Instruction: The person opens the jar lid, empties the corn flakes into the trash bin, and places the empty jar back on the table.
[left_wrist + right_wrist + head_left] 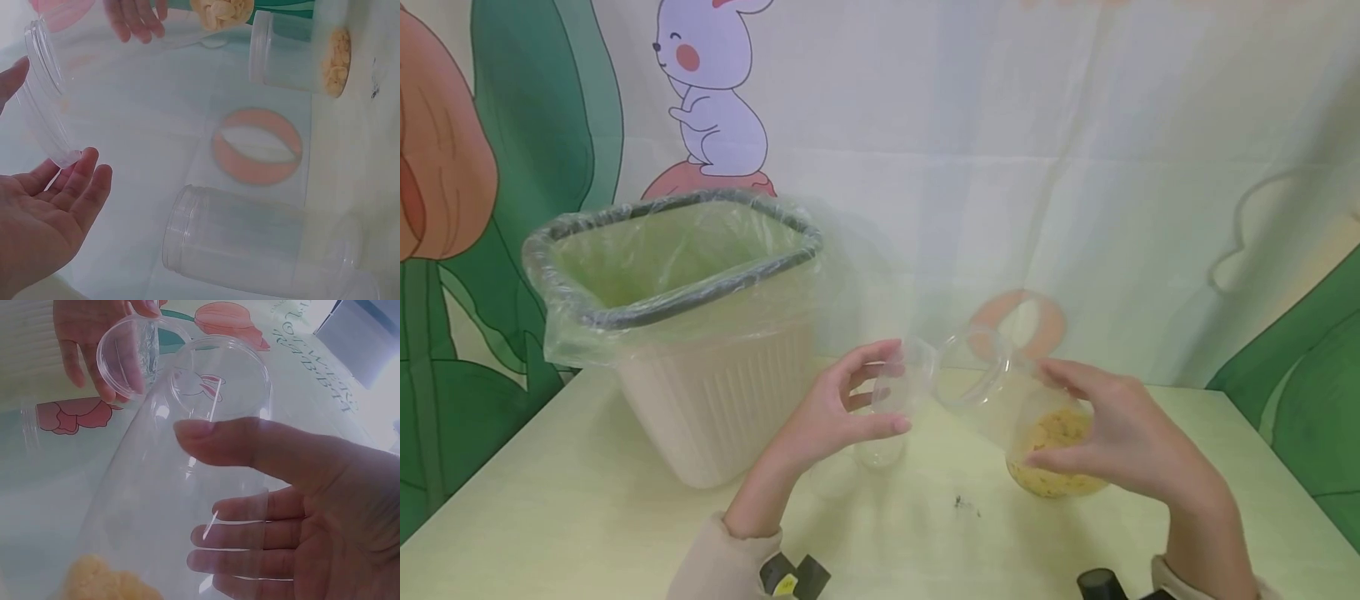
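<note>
My left hand [842, 404] holds a clear round lid [122, 356] by its edge, between thumb and fingertips. Close to it, my right hand [1127, 433] grips a clear plastic jar [169, 469] around its side. This jar tilts, its uncovered mouth toward the lid, with yellow pieces [106, 581] at its bottom. The lid and the mouth appear apart in the right wrist view. A second jar [287, 50] with yellow chips stands on the table in the left wrist view. Nearer my left hand stands a clear jar [244, 240] with no contents visible.
A beige bin [722, 408] with a dark rim and clear liner stands left of my left hand. Small dark specks [966, 504] lie on the pale table [910, 550]. A printed cloth [880, 100] hangs behind. A faint clear ring [835, 479] lies near the left wrist.
</note>
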Tool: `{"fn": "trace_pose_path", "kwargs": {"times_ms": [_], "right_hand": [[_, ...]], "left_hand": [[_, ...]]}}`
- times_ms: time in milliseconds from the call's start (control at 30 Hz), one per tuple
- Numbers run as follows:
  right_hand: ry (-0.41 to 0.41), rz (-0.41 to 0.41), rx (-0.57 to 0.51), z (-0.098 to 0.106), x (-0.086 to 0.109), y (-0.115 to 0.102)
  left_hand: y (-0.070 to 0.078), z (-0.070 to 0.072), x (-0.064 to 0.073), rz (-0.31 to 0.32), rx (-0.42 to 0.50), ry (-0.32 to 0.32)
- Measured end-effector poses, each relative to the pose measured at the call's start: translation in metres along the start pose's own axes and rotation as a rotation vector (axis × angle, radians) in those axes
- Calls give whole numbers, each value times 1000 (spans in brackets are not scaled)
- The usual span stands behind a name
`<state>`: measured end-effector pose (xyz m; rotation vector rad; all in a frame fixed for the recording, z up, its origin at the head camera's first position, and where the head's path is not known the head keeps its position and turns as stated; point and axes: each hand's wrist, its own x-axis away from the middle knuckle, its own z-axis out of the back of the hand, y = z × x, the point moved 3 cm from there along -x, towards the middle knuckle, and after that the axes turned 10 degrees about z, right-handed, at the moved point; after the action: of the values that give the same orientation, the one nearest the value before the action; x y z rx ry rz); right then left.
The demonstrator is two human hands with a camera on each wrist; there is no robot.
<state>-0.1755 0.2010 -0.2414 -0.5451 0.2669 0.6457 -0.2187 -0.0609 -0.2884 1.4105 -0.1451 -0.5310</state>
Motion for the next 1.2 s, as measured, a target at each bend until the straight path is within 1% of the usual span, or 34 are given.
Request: {"fn": "trace_pose_path", "kwargs": {"times_ms": [167,333,433,600,667,800,967,1200], "right_hand": [[6,-11,11,4,2,2],[19,-20,11,7,5,4],[25,-30,14,9,6,5],[31,-36,15,11,8,7],[37,-29,19,12,9,8],[43,-28,27,13,10,9],[49,-29,30,13,11,8],[55,-26,35,13,11,8]], "left_hand": [[-1,-1,0,30,-29,-5],[-2,-1,0,46,-26,-9],[-2,-1,0,49,-23,-17],[-2,-4,0,46,-49,-33],[-3,-7,-1,49,-67,-43],[-6,-14,-1,76,-110,-68],[-13,-23,-2,87,-168,-91],[-24,-38,-3,116,-212,-144]]}}
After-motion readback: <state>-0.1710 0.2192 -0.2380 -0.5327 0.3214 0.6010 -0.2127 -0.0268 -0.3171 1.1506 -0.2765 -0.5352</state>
